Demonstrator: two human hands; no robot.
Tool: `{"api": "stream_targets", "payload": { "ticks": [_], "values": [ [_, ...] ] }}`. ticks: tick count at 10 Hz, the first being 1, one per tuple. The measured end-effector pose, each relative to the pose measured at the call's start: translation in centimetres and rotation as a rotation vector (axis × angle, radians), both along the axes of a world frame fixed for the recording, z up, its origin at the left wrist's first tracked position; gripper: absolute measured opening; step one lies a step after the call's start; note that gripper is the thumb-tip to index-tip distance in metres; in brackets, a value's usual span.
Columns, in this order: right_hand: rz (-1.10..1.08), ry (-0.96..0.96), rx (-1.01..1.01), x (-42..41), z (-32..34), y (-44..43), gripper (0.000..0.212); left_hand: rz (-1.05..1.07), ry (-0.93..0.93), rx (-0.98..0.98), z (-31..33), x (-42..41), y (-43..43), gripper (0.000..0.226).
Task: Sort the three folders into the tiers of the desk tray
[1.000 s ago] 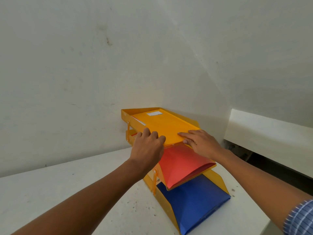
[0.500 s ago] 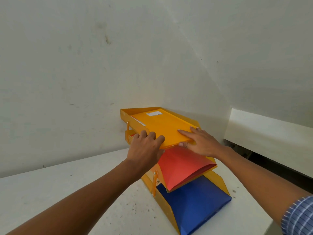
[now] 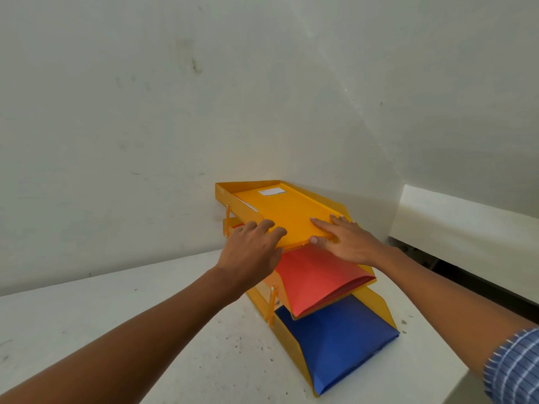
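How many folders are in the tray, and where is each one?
3. The yellow folder lies in the top tier under both hands, the red folder in the middle tier, the blue folder in the bottom tier. More could be hidden underneath.

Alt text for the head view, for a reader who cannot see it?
Both hands, left and right, press a yellow folder into the top tier of an orange desk tray. A red folder fills the middle tier, a blue folder the bottom.
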State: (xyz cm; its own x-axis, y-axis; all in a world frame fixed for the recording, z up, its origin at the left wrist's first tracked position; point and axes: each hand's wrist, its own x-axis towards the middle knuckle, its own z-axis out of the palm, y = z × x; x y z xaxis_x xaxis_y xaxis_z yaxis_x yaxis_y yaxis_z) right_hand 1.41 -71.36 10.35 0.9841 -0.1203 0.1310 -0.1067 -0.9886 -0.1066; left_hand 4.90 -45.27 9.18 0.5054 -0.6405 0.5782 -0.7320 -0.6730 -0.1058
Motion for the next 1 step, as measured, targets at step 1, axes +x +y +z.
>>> {"api": "stream_targets", "payload": {
  "ticks": [1],
  "values": [
    [0.038,-0.133,0.101,-0.48,0.93,1.53,0.074,0.012,-0.02,-0.041,1.12,-0.03,1.76,0.042]
  ]
}}
